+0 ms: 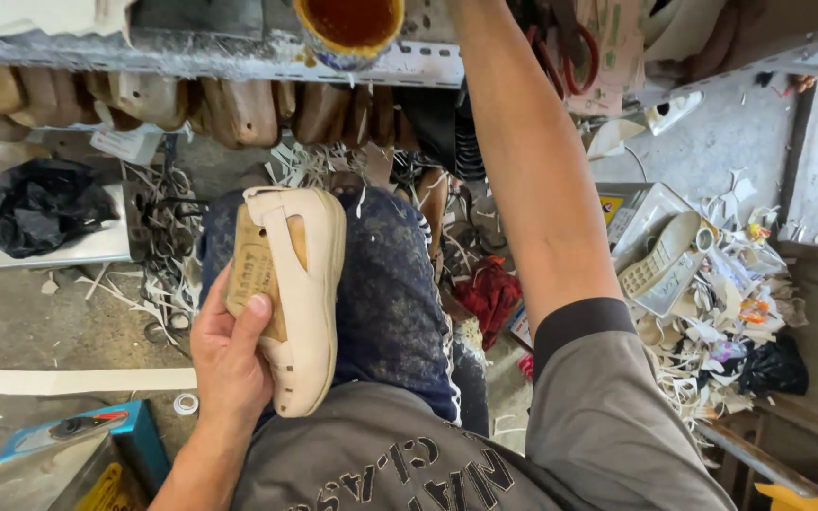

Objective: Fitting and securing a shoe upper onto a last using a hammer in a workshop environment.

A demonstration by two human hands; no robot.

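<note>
Left hand [229, 355] grips the cream shoe upper on its wooden last [300, 298] over the lap; keep it steady. Right hand reaches above the shelf [191, 59], unseen, near the glue pot [349, 24]

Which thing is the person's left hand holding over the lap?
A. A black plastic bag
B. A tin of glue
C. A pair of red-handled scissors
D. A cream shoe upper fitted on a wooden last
D: the left hand grips a cream shoe upper with the tan wooden last showing through its opening, while the right arm reaches up toward the shelf and its hand is out of view.
</note>
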